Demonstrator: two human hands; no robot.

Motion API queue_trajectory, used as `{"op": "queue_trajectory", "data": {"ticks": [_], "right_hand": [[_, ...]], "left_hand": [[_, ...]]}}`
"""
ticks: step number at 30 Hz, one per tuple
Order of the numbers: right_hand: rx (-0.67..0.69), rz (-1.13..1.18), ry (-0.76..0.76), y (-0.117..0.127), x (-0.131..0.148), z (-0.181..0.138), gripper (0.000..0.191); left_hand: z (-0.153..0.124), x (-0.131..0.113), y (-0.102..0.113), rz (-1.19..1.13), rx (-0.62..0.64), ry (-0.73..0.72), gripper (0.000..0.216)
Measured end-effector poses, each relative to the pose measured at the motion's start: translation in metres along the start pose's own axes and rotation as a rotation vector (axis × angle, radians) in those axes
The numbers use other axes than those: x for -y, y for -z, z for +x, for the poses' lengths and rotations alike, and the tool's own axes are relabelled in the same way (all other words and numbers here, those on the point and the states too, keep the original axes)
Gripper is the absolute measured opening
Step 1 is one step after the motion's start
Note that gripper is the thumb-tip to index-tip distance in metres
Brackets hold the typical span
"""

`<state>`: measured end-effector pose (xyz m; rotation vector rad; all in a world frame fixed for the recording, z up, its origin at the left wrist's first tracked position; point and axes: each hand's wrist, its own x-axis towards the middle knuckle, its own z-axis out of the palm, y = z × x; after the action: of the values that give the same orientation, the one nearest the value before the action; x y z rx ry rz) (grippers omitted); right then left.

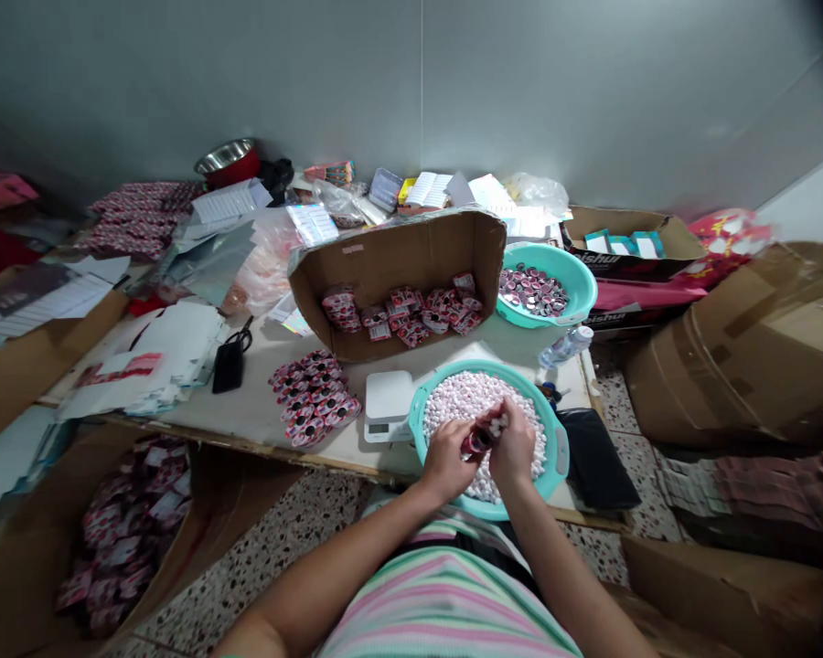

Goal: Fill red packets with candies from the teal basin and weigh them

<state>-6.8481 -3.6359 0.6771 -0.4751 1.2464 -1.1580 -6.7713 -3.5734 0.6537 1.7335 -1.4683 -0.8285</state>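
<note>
Both my hands are over a turquoise basin [422, 402] filled with small pale pink-and-white pieces [463, 395] that look like candies. My left hand [449, 461] grips a small dark red printed carton [478, 440], its fingers wrapped round the near side. Close against it, my right hand [513, 450] is curled around several of the white pieces, which show at its fingertips by the carton. Left of the basin stands a white digital scale [388, 402]. Further left, similar printed cartons [314, 397] with dark round openings stand in rows on the table.
Behind, a tipped cardboard box [398, 251] holds several filled cartons. A second turquoise basin [580, 274] contains small round dark-pink items. A bottle [566, 347] and a black flat case [596, 457] lie at right. A phone [229, 366] and white sheets [178, 343] are left; an open box [226, 503] stands below.
</note>
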Motion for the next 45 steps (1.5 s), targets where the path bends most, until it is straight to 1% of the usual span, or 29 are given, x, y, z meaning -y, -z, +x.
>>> {"op": "queue_trajectory", "data": {"ticks": [2,9,15,19,21,24,27,31,34,36,37,40,43,45], "right_hand": [[0.006,-0.005,-0.015,0.0,0.0,-0.002,0.028],[-0.018,0.0,-0.014,-0.002,0.002,-0.003,0.029],[0.004,-0.02,-0.002,-0.003,0.003,-0.007,0.031],[0.003,0.035,0.01,-0.003,0.004,-0.005,0.03],[-0.028,0.098,0.042,-0.001,0.006,0.0,0.029],[-0.095,0.173,0.15,0.008,0.012,0.012,0.028],[-0.146,0.164,0.209,0.023,0.017,0.027,0.029],[-0.125,-0.003,0.139,0.046,0.012,0.044,0.028],[-0.087,-0.165,0.096,0.061,-0.002,0.05,0.029],[-0.046,-0.247,0.081,0.07,-0.013,0.052,0.03],[-0.02,-0.28,0.072,0.074,-0.018,0.053,0.03],[0.044,-0.367,0.053,0.084,-0.031,0.056,0.033],[0.105,-0.539,0.136,0.093,-0.037,0.062,0.035],[0.149,-0.725,0.266,0.095,-0.04,0.066,0.036]], "left_hand": [[0.0,0.001,-0.001,-0.008,-0.004,0.011,0.035],[0.0,0.003,-0.005,-0.029,-0.021,0.014,0.037],[0.001,0.005,-0.007,-0.077,-0.019,0.034,0.04],[0.002,0.005,-0.007,-0.117,-0.033,0.026,0.04],[0.002,0.007,-0.008,-0.172,-0.043,0.041,0.043],[0.001,0.009,-0.007,-0.304,-0.061,0.074,0.046],[0.001,0.011,-0.005,-0.441,-0.083,0.078,0.043],[0.002,0.009,-0.001,-0.527,-0.122,0.051,0.039],[0.003,0.007,0.0,-0.551,-0.171,-0.016,0.037],[0.004,0.008,-0.001,-0.547,-0.17,-0.068,0.036],[0.005,0.008,-0.001,-0.546,-0.167,-0.068,0.036],[0.004,0.011,-0.003,-0.538,-0.17,0.0,0.038],[0.003,0.013,-0.003,-0.495,-0.158,-0.008,0.039],[0.001,0.014,-0.002,-0.468,-0.151,-0.016,0.04]]}}
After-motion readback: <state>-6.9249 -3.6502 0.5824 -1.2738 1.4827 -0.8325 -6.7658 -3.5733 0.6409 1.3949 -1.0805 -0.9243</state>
